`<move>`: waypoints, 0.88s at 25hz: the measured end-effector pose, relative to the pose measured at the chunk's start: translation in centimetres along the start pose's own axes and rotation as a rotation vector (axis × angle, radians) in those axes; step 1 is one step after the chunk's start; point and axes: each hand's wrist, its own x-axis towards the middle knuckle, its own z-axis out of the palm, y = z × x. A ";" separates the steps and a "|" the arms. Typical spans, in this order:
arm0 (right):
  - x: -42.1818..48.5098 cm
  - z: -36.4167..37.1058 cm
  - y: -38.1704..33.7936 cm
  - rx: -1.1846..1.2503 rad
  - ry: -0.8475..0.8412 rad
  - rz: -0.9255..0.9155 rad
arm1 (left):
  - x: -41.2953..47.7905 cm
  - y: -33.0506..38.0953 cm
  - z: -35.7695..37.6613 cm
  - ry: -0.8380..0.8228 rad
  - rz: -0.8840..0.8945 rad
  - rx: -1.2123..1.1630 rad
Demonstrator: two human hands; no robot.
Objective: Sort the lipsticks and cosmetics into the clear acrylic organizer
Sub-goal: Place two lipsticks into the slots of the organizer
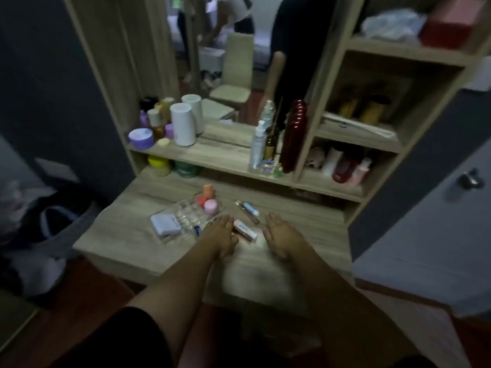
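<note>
Bare forearms above wooden vanity top (127, 240)

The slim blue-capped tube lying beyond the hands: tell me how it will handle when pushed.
The tube looks round and lies flat on the bare desk, so it would probably roll. Small and thin, it is likely light and stiff.

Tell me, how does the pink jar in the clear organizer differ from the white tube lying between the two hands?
The pink jar is short and round and stands upright; the white tube is long and narrow and lies flat. The pink jar already sits in the clear organizer, while the white tube is still out on the wooden tabletop. Both are small cosmetics, and neither hand holds them.
</note>
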 end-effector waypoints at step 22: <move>13.2 7.0 0.0 -0.057 -0.209 -0.426 | 3.6 1.7 8.2 0.220 -0.640 -0.273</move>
